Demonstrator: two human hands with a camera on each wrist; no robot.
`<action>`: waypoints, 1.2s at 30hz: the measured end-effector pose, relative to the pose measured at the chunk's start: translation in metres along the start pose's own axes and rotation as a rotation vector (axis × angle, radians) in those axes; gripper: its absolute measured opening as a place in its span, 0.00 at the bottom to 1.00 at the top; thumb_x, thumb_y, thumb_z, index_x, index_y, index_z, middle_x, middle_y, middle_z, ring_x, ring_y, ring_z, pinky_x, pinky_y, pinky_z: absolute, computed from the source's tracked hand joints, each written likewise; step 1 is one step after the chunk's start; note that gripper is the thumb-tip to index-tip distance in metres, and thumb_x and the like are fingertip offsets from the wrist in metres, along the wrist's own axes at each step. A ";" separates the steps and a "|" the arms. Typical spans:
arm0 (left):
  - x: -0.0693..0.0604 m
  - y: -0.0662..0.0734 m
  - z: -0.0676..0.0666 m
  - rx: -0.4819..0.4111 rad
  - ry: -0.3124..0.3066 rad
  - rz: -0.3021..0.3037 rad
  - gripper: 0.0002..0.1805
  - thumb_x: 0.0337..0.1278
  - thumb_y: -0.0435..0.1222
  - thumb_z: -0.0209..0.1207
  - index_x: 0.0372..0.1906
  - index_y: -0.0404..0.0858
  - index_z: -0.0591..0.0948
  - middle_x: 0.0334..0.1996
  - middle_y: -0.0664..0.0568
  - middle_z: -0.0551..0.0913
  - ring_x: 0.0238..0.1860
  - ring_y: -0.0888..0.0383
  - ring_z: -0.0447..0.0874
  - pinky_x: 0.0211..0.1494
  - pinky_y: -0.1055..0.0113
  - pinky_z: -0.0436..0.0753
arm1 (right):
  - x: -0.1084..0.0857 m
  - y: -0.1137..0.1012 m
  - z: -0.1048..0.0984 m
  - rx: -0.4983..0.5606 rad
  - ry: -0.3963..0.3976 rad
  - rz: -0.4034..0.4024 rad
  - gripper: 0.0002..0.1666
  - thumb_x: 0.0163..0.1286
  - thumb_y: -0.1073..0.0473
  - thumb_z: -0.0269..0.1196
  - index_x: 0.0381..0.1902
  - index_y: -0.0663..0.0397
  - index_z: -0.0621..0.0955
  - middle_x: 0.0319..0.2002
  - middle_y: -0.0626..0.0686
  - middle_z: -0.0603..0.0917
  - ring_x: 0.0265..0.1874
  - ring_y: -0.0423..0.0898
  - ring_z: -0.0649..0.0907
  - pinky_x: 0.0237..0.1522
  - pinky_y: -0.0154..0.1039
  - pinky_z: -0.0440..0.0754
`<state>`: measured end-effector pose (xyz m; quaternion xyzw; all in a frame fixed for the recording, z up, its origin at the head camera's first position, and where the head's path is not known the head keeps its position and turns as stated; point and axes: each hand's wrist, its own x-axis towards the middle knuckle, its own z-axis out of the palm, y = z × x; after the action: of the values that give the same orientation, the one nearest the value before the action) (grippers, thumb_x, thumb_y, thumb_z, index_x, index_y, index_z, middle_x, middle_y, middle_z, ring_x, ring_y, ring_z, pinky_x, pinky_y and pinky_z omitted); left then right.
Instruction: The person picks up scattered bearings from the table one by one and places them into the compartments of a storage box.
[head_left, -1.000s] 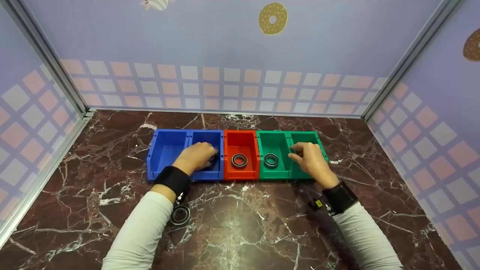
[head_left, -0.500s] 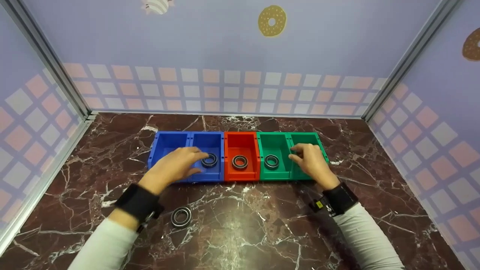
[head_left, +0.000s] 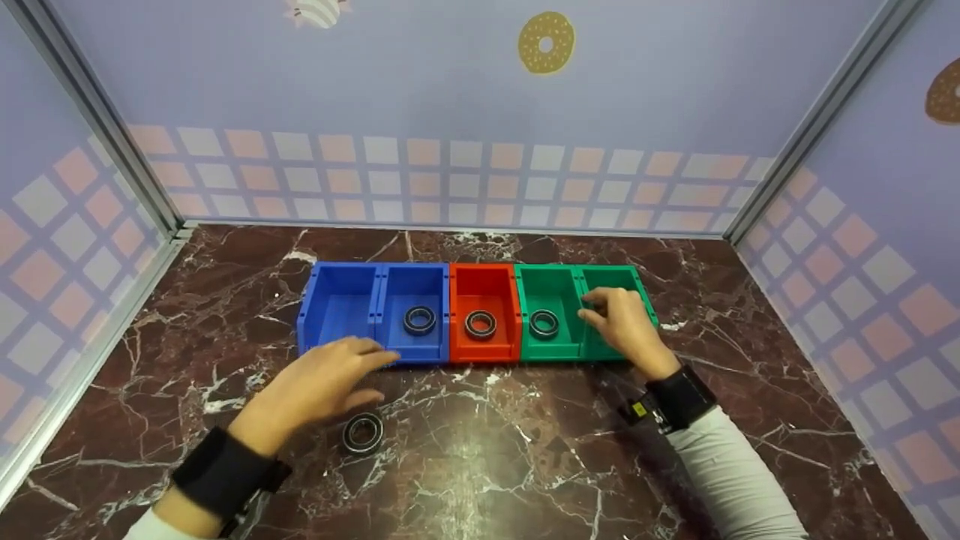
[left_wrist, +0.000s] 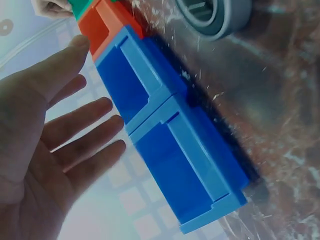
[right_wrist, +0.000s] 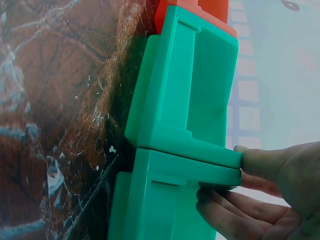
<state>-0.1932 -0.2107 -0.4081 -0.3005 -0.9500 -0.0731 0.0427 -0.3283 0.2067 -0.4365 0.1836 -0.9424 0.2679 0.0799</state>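
My left hand (head_left: 319, 386) hangs over the table in front of the blue bins, its fingers spread and holding nothing. Below its thumb, a ring-shaped ball bearing (head_left: 363, 433) lies on the tabletop, apart from the hand. The right hand (head_left: 622, 322) stays at the green bins; in the right wrist view its thumb and curled fingers (right_wrist: 235, 210) pinch the side walls where the two green bins (right_wrist: 190, 155) meet. One bearing (head_left: 419, 320) lies in the right blue bin (head_left: 412, 352), another bearing (head_left: 480, 325) in the red bin (head_left: 482, 352), and a third bearing (head_left: 544, 324) in the left green bin.
The bins stand side by side in one row, with the left blue bin (head_left: 341, 289) at the end. Dark marbled tabletop (head_left: 480, 465) spreads around them. Patterned panels (head_left: 450, 90) wall off the back and both sides.
My left hand has let go of the bearing in the right blue bin and drawn back toward me and left, over the loose bearing. The right hand has stayed in place.
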 end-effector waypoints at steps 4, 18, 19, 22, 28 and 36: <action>-0.016 0.005 0.008 -0.028 -0.066 -0.029 0.32 0.47 0.44 0.71 0.60 0.40 0.80 0.53 0.39 0.84 0.50 0.43 0.85 0.54 0.51 0.85 | -0.001 -0.002 0.001 0.011 -0.012 0.001 0.18 0.69 0.60 0.64 0.54 0.63 0.83 0.43 0.63 0.87 0.36 0.54 0.86 0.40 0.47 0.85; -0.038 0.013 0.034 -0.042 -0.077 -0.008 0.35 0.43 0.48 0.74 0.60 0.42 0.81 0.53 0.41 0.83 0.50 0.45 0.84 0.51 0.49 0.86 | -0.002 -0.002 -0.001 0.005 -0.005 -0.011 0.18 0.69 0.60 0.64 0.53 0.63 0.83 0.39 0.62 0.87 0.33 0.52 0.85 0.37 0.45 0.83; -0.039 0.014 0.036 -0.042 -0.076 -0.007 0.35 0.42 0.48 0.74 0.60 0.42 0.81 0.53 0.41 0.83 0.50 0.45 0.83 0.52 0.49 0.85 | -0.001 -0.002 -0.001 0.005 -0.004 -0.011 0.18 0.69 0.60 0.64 0.53 0.63 0.83 0.39 0.62 0.87 0.33 0.52 0.85 0.36 0.45 0.83; -0.041 0.014 0.040 -0.054 -0.081 -0.016 0.36 0.42 0.48 0.74 0.61 0.43 0.80 0.53 0.41 0.83 0.51 0.45 0.83 0.52 0.49 0.85 | -0.002 -0.002 -0.001 0.001 -0.002 -0.014 0.18 0.69 0.60 0.64 0.54 0.63 0.83 0.39 0.62 0.87 0.33 0.51 0.84 0.37 0.45 0.82; -0.040 0.016 0.044 -0.065 -0.092 -0.010 0.33 0.42 0.46 0.74 0.60 0.45 0.82 0.53 0.43 0.83 0.51 0.45 0.83 0.51 0.49 0.86 | -0.004 -0.002 -0.001 0.005 0.003 -0.015 0.18 0.70 0.60 0.63 0.54 0.63 0.82 0.39 0.61 0.86 0.33 0.51 0.83 0.38 0.43 0.81; -0.039 0.014 0.044 -0.070 -0.090 0.025 0.28 0.40 0.38 0.75 0.54 0.46 0.85 0.46 0.48 0.84 0.46 0.49 0.84 0.49 0.52 0.86 | -0.002 0.000 -0.001 0.011 0.002 -0.009 0.17 0.69 0.60 0.64 0.53 0.63 0.83 0.38 0.62 0.87 0.33 0.52 0.84 0.36 0.45 0.82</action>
<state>-0.1549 -0.2144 -0.4548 -0.3167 -0.9440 -0.0921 -0.0100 -0.3258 0.2076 -0.4361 0.1879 -0.9400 0.2730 0.0811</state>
